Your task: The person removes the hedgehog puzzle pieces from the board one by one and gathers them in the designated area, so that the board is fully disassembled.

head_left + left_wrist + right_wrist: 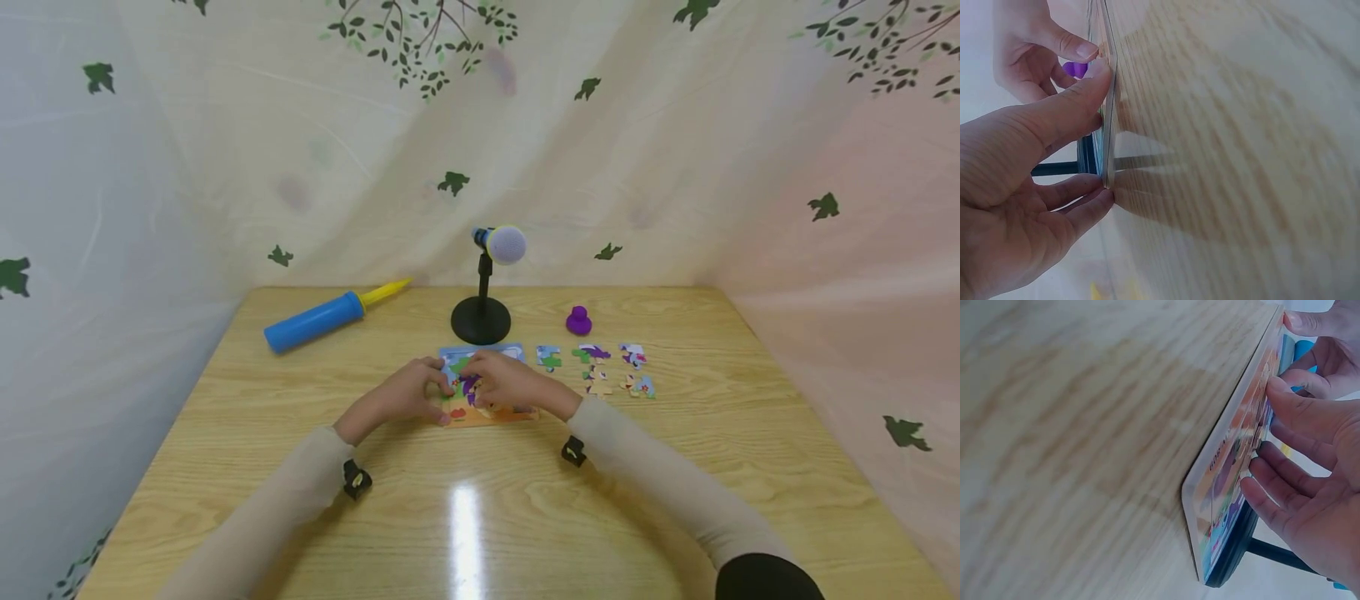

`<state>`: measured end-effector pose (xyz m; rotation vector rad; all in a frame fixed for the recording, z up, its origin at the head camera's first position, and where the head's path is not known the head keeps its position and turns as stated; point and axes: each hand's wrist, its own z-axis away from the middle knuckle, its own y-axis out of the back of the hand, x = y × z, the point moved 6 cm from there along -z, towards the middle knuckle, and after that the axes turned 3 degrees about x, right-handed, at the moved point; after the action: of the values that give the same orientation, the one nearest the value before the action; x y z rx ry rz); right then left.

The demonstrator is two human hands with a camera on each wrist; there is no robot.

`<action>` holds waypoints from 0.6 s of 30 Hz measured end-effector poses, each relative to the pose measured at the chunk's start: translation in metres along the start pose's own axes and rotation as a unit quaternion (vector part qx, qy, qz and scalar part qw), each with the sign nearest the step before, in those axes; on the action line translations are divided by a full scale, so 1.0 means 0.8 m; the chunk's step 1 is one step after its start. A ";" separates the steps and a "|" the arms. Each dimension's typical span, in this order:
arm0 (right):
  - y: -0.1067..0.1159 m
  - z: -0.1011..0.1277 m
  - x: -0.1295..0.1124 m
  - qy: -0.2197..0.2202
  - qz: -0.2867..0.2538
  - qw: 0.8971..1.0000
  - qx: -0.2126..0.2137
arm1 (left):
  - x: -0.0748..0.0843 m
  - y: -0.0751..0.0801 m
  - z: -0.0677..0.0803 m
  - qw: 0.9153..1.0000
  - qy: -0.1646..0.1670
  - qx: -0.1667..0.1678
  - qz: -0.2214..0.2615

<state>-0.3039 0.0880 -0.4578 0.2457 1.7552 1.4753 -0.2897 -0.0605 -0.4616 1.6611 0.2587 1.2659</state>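
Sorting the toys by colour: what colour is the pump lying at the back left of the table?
The pump is blue with a yellow nozzle, clearest in the head view.

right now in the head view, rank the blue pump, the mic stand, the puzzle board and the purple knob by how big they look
1. blue pump, longest
2. mic stand
3. puzzle board, though the hands hide much of it, so its rank against the stand is unsure
4. purple knob, clearly smallest

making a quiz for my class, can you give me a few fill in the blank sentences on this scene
1. Both hands rest on the puzzle board, which lies flat on the ____ table.
2. The blue air pump has a ____ nozzle.
3. Behind the board stands a microphone on a round ____ base.
4. The loose puzzle pieces lie to the ____ of the board.

Missing words: wooden; yellow; black; right
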 end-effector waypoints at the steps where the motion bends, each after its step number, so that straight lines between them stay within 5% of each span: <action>1: 0.000 -0.001 -0.001 -0.002 0.003 1.000 -0.002 | 0.000 0.000 0.000 1.000 -0.001 0.001 -0.001; 18: -0.001 -0.004 -0.003 -0.019 0.015 1.000 -0.008 | -0.002 0.000 0.001 1.000 -0.002 0.010 0.016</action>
<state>-0.3040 0.0842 -0.4572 0.2914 1.7160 1.4965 -0.2896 -0.0621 -0.4625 1.6918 0.2442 1.2874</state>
